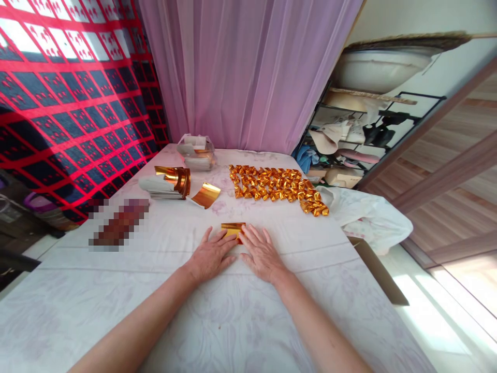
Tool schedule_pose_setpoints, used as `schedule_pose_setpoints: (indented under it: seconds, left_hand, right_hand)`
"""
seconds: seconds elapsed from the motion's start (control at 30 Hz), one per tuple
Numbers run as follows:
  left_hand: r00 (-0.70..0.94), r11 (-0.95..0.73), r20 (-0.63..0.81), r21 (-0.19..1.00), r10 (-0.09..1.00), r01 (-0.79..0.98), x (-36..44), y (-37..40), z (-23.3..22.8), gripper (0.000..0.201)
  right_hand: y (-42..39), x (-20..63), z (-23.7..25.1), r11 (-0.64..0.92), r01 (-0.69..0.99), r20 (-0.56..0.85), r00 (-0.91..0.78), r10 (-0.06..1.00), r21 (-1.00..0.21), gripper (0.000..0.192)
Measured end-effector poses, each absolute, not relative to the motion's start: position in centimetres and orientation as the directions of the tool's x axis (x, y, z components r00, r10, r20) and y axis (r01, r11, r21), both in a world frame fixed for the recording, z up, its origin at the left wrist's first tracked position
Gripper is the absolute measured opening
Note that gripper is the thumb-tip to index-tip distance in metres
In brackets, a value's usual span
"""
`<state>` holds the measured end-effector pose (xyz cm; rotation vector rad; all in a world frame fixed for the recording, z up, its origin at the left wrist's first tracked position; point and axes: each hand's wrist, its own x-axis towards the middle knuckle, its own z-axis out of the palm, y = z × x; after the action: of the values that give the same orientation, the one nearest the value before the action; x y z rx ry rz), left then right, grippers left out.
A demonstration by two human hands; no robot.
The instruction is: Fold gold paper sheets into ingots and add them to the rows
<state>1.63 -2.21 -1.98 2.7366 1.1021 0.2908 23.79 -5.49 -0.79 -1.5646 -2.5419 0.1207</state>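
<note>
Both hands rest low over the near-middle of the white, faintly patterned surface, palms down, forearms reaching in from the bottom edge. Between and beneath the fingertips lies a small gold foil sheet, its far edge showing a darker band, like a fold or curl. Left hand: fingers apart and extended, tips on the sheet's left and near part; not clamped on anything. Right hand: fingers extended and slightly apart, tips over the sheet's right end; likewise flat, not gripping. Thumbs point toward each other, a gap between them.

Beyond the left hand, a stack of foil sheets, gold faces and pale backs, curved and fanned. Just right of it, a single loose sheet, bowed upward. Behind the stack, a clear plastic bag with paper-like contents. Beyond the right hand, gold folded pieces packed in rough rows, the right end trailing nearer. Left on the surface, a pixelated patch; contents cannot be told.

Background: a purple curtain, a red-and-dark checked cloth to the left; to the right, a rack bearing a white basin. White plastic bag at the surface's right edge.
</note>
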Motion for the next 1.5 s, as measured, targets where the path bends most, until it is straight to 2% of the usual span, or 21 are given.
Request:
schedule_pose_setpoints:
  seconds: [0.3, 0.53, 0.77, 1.27, 1.5]
  left_hand:
    - [0.698, -0.703, 0.097, 0.169, 0.71, 0.691, 1.5, -2.8, -1.2, 0.05]
    - [0.694, -0.699, 0.087, 0.076, 0.715, 0.711, 1.2, -3.2, -0.2, 0.045]
    - [0.666, -0.673, 0.142, 0.003, 0.732, 0.74, 4.1, -4.4, 1.4, 0.042]
    - [0.642, -0.651, 0.123, 0.054, 0.757, 0.757, 1.3, -4.9, 0.6, 0.042]
    - [0.656, -0.661, 0.087, 0.09, 0.75, 0.745, 0.2, -4.8, 0.4, 0.043]
  right_hand:
    - [-6.8, 23.6, 0.0, 0.421, 0.89, -0.018, -0.43, 0.903, -0.175, 0.06]
    - [-7.1, 24.6, 0.0, 0.393, 0.904, -0.04, -0.405, 0.914, -0.166, 0.059]
    - [-7.0, 24.4, -0.2, 0.395, 0.907, -0.026, -0.403, 0.915, -0.147, 0.06]
    - [-7.0, 24.5, -0.2, 0.391, 0.912, -0.024, -0.396, 0.918, -0.123, 0.058]
    - [-7.1, 24.6, -0.1, 0.389, 0.909, -0.041, -0.399, 0.916, -0.152, 0.058]
